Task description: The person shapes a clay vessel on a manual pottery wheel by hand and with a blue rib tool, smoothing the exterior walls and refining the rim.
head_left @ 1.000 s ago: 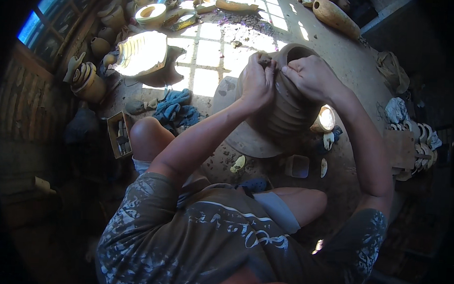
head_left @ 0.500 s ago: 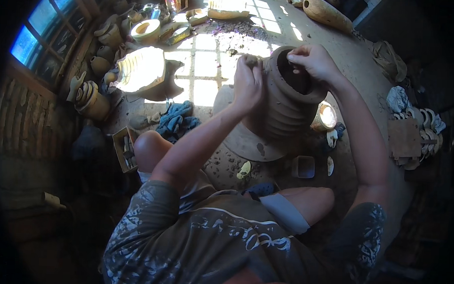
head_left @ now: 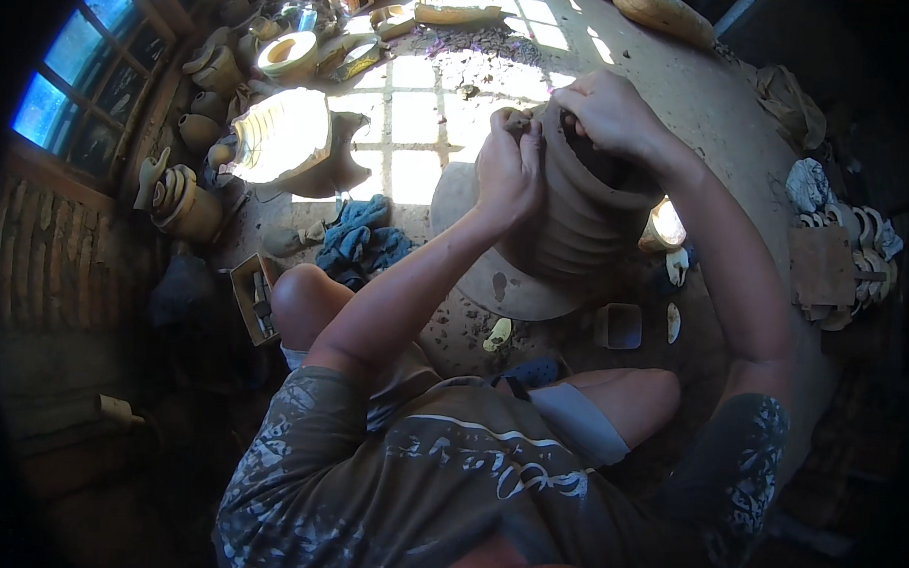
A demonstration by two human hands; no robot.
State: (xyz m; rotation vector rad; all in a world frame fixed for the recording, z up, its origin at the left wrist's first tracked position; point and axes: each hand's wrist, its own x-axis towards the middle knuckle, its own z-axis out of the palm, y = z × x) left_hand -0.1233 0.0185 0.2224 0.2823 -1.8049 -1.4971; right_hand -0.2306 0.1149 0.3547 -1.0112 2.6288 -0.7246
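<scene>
A ridged grey clay pot (head_left: 577,223) stands in front of me on a round board (head_left: 519,301), its mouth tilted to the right in view. My left hand (head_left: 512,166) is closed against the pot's left side, near the rim, with what looks like a dark lump of clay (head_left: 517,119) showing at its fingertips. My right hand (head_left: 613,114) reaches over the mouth, its thumb and fingers pinched on the far left part of the rim. Those fingertips partly hide the rim, and the pot's inside is in deep shadow.
A large ribbed vessel (head_left: 279,138) lies sunlit at the left, near a blue cloth (head_left: 361,236). A box of tools (head_left: 252,302) sits by my left knee. Right of the board are a small square tub (head_left: 618,326) and a round container (head_left: 665,226). Crumbled clay (head_left: 487,60) lies beyond.
My right hand has moved left along the rim, from the mouth's opening to its far left edge. My left hand has shifted slightly right, and the view has moved a little.
</scene>
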